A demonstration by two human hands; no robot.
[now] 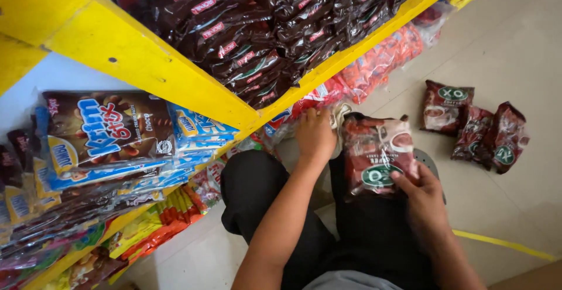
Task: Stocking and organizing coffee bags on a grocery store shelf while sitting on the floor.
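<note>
In the head view, a dark red plastic coffee sachet pack [377,155] is pinched by the right hand [424,199], fingers [404,178] pressed on its lower edge. The left hand [315,135] is laid beside it, fingers curled down under the yellow shelf [175,82]. Three similar dark red packs [477,129] are seen on the floor [515,44], well beyond the right fingers.

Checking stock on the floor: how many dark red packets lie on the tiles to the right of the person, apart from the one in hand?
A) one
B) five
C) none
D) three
D: three packets lie together on the floor, apart from the packet in the right hand.
</note>
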